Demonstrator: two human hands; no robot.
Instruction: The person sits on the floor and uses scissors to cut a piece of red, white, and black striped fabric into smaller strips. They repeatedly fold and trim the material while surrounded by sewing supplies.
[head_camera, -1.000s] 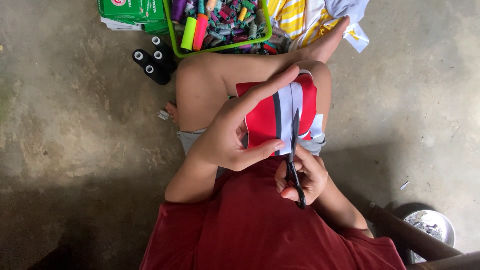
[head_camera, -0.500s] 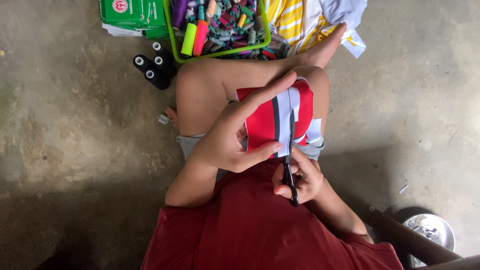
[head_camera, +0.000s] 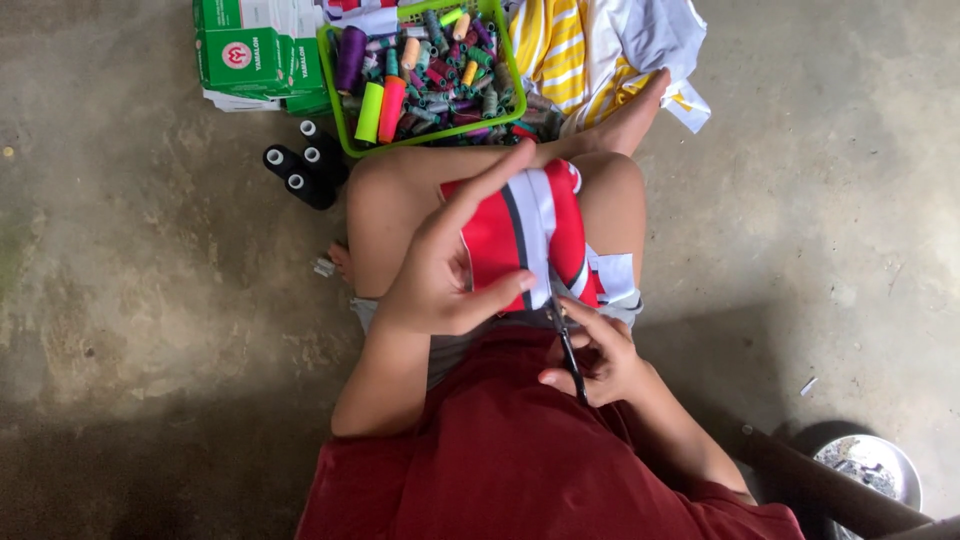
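Observation:
I sit cross-legged on a concrete floor with a red fabric piece (head_camera: 505, 240) with white and dark stripes lying on my lap. My left hand (head_camera: 450, 270) lies flat on the fabric, index finger stretched far forward and thumb pressing its near edge. My right hand (head_camera: 595, 355) grips black-handled scissors (head_camera: 563, 330), whose blades point up into the fabric's near edge along the dark stripe. A small white fabric scrap (head_camera: 615, 280) lies by my right knee.
A green basket (head_camera: 335, 95) full of coloured thread spools stands ahead, with green boxes (head_camera: 255, 50) to its left and three black thread cones (head_camera: 300, 170) on the floor. Yellow-and-white striped cloth (head_camera: 600, 45) lies at the top right. A metal bowl (head_camera: 870, 465) sits at the lower right.
The scissors and my right hand have drawn back slightly toward my body along the stripe. My left hand keeps the fabric pinned in the same place.

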